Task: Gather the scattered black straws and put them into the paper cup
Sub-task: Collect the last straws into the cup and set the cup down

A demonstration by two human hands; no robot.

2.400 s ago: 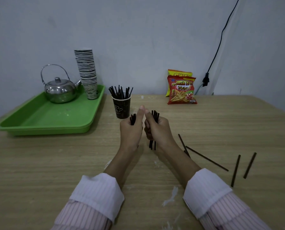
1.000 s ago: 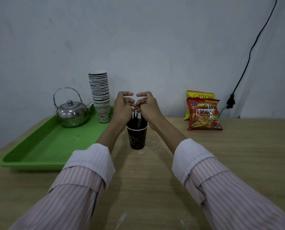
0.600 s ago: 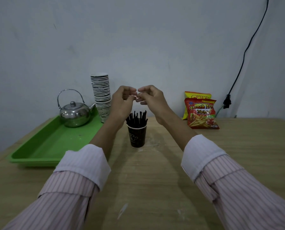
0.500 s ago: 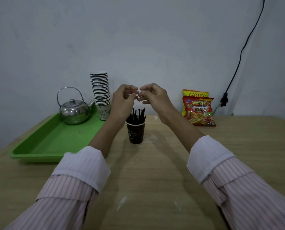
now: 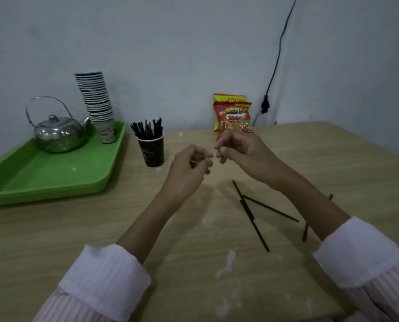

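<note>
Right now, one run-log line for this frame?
phase: between pickups | left hand: empty | right hand: empty | paper cup: upright, holds straws | loose straws: on table, under right forearm

I am sitting in what looks like a plain break room or office pantry. My bench (image 5: 77, 240) is light wood against a bare grey wall. Far left, a green tray (image 5: 42, 173) carries a steel kettle (image 5: 59, 133) and a tall stack of paper cups (image 5: 96, 101). Snack bags (image 5: 232, 112) lean at the wall, with a black cable (image 5: 277, 54) hanging to their right.
</note>
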